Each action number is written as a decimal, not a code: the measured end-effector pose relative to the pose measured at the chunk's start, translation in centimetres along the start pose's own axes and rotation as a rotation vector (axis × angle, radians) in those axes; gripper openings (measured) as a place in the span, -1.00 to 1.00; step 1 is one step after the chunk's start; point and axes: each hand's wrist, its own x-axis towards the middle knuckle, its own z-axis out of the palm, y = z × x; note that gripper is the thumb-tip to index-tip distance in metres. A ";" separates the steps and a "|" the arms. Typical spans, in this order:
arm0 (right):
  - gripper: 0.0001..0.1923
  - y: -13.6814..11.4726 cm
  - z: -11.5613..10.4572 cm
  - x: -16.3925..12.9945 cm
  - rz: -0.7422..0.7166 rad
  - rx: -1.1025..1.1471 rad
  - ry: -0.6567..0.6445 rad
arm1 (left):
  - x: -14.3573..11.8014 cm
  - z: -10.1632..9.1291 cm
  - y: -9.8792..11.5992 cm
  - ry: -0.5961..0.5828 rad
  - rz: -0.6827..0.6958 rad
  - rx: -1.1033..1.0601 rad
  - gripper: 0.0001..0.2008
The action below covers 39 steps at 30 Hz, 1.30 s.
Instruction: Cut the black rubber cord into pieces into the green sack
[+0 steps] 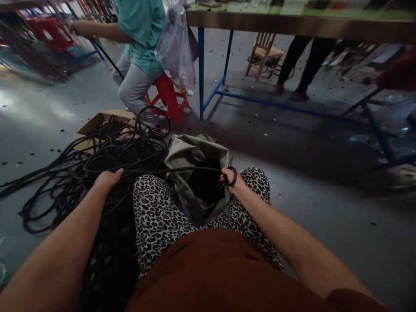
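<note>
Leopard-print trousers (156,212) are crossed by a black cable (182,170). It is gripped by the closed left hand (107,180); scissors (230,175) are clasped in the right hand (232,178).

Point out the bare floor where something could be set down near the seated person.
Free: grey floor right of the right hand, short of the blue table frame. Also floor left of the cardboard box. Crowded: the black cable pile by the left hand, and the green bag.
</note>
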 end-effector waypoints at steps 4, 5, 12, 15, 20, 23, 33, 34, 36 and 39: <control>-0.94 0.9 -0.2 -0.2 -0.029 -0.051 0.000 | -2.4 1.0 4.7 0.060 0.191 0.151 -0.69; -0.94 0.9 -0.3 -0.3 -0.031 -0.074 0.001 | -4.0 1.6 6.1 0.081 0.318 0.089 -0.74; -0.89 1.4 -1.5 -2.7 -0.114 -0.259 -0.062 | -18.4 11.3 10.4 -0.797 0.235 -0.602 -0.82; -0.87 2.4 -2.3 -4.0 -0.131 -0.356 -0.123 | -21.7 14.6 10.0 -0.795 0.237 -0.700 -0.85; -0.88 4.1 -2.4 -4.8 -0.113 -0.425 -0.151 | -22.8 16.3 10.1 -1.034 -0.040 -0.924 -0.75; -0.89 5.0 -1.7 -4.6 -0.069 -0.418 -0.134 | -22.3 16.8 10.1 -1.191 -0.263 -1.054 -0.75; -0.91 6.9 -1.7 -6.2 0.044 -0.315 -0.160 | -21.9 19.3 8.8 -1.088 -0.380 -1.290 -0.78; -0.87 7.0 -1.9 -6.5 0.071 -0.286 -0.165 | -21.9 19.2 8.9 -1.056 -0.369 -1.306 -0.75; -0.80 7.1 -2.2 -7.3 0.158 -0.241 -0.173 | -21.6 19.0 8.9 -1.015 -0.365 -1.328 -0.72; -0.74 7.2 -2.3 -8.7 0.260 -0.244 -0.198 | -21.4 18.5 9.0 -0.995 -0.393 -1.350 -0.72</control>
